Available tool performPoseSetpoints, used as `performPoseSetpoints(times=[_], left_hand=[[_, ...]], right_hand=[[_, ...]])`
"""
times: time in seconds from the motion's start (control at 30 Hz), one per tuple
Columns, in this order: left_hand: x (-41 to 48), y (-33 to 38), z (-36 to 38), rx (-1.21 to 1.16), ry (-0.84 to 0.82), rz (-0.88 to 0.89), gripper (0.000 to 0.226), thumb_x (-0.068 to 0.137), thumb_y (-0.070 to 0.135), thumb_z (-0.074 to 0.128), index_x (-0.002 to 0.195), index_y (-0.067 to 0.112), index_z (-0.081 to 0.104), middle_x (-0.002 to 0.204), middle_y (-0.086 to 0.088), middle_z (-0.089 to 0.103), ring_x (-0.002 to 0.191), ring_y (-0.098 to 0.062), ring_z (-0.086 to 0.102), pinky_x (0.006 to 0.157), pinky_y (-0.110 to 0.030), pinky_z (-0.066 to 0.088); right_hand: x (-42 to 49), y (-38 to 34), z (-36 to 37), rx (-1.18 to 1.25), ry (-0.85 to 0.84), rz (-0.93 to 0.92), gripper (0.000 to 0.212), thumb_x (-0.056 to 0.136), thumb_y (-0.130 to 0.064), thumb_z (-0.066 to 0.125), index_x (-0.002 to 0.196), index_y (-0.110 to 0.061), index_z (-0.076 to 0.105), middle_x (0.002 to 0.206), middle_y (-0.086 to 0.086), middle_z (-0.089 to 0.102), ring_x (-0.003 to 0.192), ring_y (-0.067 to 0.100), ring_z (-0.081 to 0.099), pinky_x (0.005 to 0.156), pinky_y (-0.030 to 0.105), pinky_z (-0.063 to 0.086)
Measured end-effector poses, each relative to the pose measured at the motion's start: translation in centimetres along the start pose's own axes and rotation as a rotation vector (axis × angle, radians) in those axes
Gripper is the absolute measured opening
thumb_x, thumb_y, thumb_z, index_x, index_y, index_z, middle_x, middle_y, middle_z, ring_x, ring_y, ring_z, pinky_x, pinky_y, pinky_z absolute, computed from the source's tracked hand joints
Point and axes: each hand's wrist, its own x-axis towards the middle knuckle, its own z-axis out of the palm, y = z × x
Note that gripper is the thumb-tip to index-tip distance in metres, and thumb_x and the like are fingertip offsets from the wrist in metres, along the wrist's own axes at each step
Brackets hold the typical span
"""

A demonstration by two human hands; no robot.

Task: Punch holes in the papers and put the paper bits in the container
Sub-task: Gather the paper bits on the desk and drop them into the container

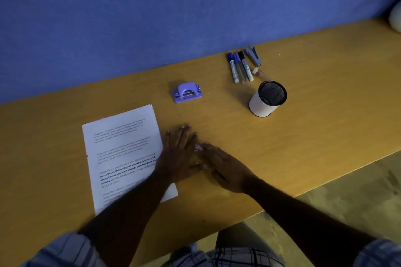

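A stack of printed white papers (121, 154) lies on the wooden desk, left of centre. Beyond it stands a purple hole punch (187, 92). A white container (265, 102) with a black mesh inside sits to the right. My left hand (180, 156) lies flat on the desk beside the papers' right edge, fingers straight. My right hand (223, 169) lies flat to its right, fingers pointing toward the left hand. A few small white paper bits (198, 148) show between the fingertips of both hands.
Several marker pens (239, 67) and a blue stapler (252, 55) lie at the back of the desk (314, 115), near the blue partition wall. The desk's front edge runs diagonally at the right, with floor beyond. A pale round object (396, 18) sits at the far right.
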Motion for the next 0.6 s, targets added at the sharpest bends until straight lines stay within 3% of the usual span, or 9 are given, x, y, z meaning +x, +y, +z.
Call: performPoseSetpoints(times=[0.07,0.13,0.2,0.27,0.33,0.43,0.6], left_hand=[[-0.4,0.2,0.0,-0.043,0.021,0.037,0.1,0.076,0.086,0.016,0.154,0.024,0.018,0.163,-0.014,-0.001,0.151,-0.033,0.0,0.116,-0.062,0.009],[-1.0,0.2,-0.1,-0.076,0.033,0.082,0.09,0.08,0.082,0.02,0.153,0.028,0.023,0.164,-0.012,0.001,0.151,-0.032,0.002,0.117,-0.062,0.009],[-1.5,0.1,-0.3,-0.09,0.05,0.091,0.078,0.087,0.073,0.024,0.152,0.028,0.026,0.164,-0.011,0.006,0.15,-0.031,0.007,0.117,-0.059,0.013],[-1.9,0.2,-0.6,-0.111,0.09,0.074,0.067,0.091,0.059,0.033,0.148,0.024,0.035,0.16,-0.012,0.02,0.147,-0.032,0.02,0.116,-0.055,0.023],[-2.1,0.2,-0.8,-0.129,0.18,0.079,0.052,0.09,0.042,0.047,0.137,0.018,0.051,0.147,-0.013,0.043,0.136,-0.032,0.04,0.107,-0.049,0.037],[-2.1,0.4,-0.8,-0.193,0.261,0.061,0.035,0.087,0.022,0.058,0.121,0.013,0.064,0.126,-0.008,0.06,0.119,-0.028,0.055,0.097,-0.043,0.045],[-1.6,1.0,-0.7,-0.285,0.287,-0.001,0.023,0.092,0.025,0.054,0.104,0.014,0.071,0.109,-0.002,0.068,0.103,-0.02,0.06,0.09,-0.034,0.048]], right_hand=[[0.0,-0.6,-0.3,0.15,0.062,0.068,0.058,0.1,-0.029,0.038,0.154,-0.022,0.019,0.161,-0.005,0.02,0.146,0.002,0.021,0.115,0.015,0.023],[0.4,-1.0,-0.6,0.267,0.2,0.172,0.066,0.093,-0.005,0.046,0.153,-0.022,0.023,0.159,-0.004,0.028,0.144,0.005,0.028,0.115,0.018,0.026],[1.1,-1.1,-0.9,0.367,0.342,0.279,0.079,0.08,0.019,0.044,0.149,-0.017,0.031,0.154,0.003,0.037,0.141,0.01,0.037,0.114,0.024,0.034],[1.9,-1.2,-1.2,0.546,0.422,0.402,0.083,0.074,0.03,0.041,0.145,-0.012,0.039,0.146,0.005,0.046,0.133,0.013,0.047,0.103,0.024,0.046],[2.4,-1.1,-1.5,0.66,0.46,0.511,0.076,0.076,0.028,0.05,0.143,-0.009,0.043,0.137,0.001,0.053,0.12,0.011,0.059,0.088,0.018,0.054],[2.6,-0.7,-1.6,0.585,0.462,0.548,0.066,0.076,0.014,0.07,0.135,-0.009,0.051,0.123,-0.002,0.059,0.101,0.007,0.066,0.074,0.014,0.055],[2.8,-0.5,-2.3,0.525,0.511,0.523,0.038,0.08,-0.002,0.075,0.115,-0.013,0.063,0.106,-0.008,0.065,0.093,0.002,0.067,0.074,0.015,0.055]])
